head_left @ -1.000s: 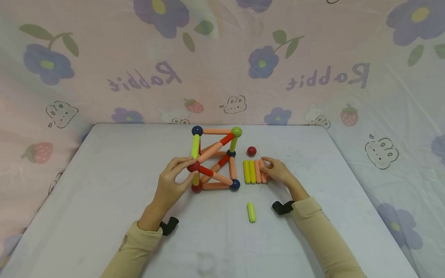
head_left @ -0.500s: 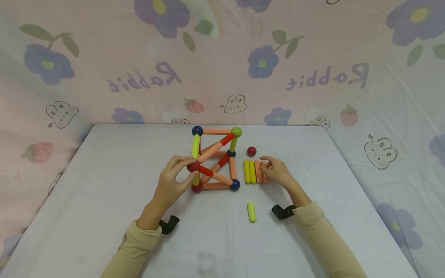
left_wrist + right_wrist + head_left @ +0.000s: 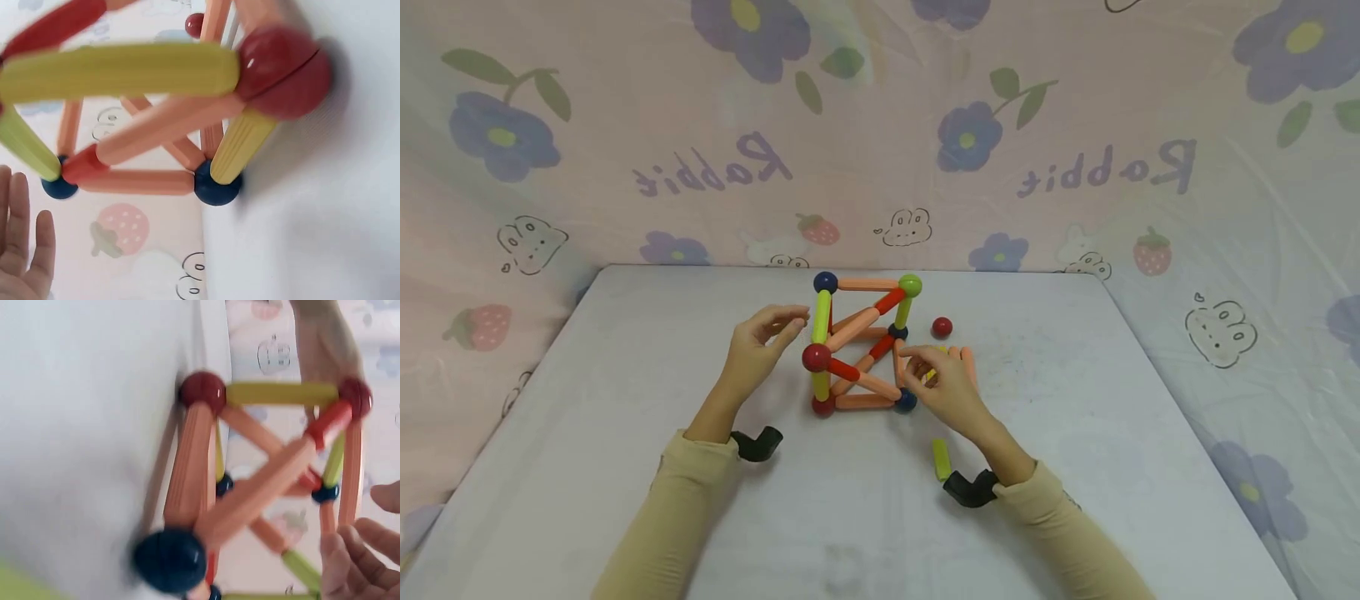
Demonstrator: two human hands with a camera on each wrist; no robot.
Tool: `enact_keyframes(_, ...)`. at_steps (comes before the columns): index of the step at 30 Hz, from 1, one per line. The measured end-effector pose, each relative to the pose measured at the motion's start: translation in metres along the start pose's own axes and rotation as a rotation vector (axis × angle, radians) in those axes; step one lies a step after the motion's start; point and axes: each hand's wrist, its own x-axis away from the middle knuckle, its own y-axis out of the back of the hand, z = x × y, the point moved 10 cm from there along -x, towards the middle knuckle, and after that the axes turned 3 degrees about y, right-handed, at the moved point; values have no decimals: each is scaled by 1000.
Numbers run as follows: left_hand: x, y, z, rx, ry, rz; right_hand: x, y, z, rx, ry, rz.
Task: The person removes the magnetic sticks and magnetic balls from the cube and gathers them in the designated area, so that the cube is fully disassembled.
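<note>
Ball-and-rod frame (image 3: 854, 328) blocking the middle, open tabletop (image 3: 587, 400) far left and right, loose rods (image 3: 968, 365) just right of the frame

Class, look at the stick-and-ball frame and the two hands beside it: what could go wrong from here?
1. The right hand is close to the near right blue ball; a bump might jolt the frame, which the left hand is not holding.
2. The loose red ball on the table could roll off if nudged.
3. The yellow-green stick lies near the right wrist's black mount, which may knock it.
</note>
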Motion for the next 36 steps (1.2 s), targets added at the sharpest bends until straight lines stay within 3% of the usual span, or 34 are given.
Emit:
enact_keyframes(6, -30, 2, 17, -6, 102, -3, -5, -16, 53, 52, 241, -138)
enact_keyframes(11, -48, -12, 25, 48, 175, 29, -12, -29, 78, 167, 333, -212)
enact_keyframes(18, -58, -32, 42, 118, 300, 120, -21, -45, 88, 210, 356, -246)
enact_keyframes(22, -60, -38, 46, 147, 319, 143, -23, -48, 88, 227, 340, -243)
enact_keyframes(30, -57, -34, 47, 122, 312, 117, -23, -49, 87, 214, 323, -221)
enact_keyframes(36, -51, -25, 49, 143, 303, 57, -22, -50, 89, 241, 344, -232)
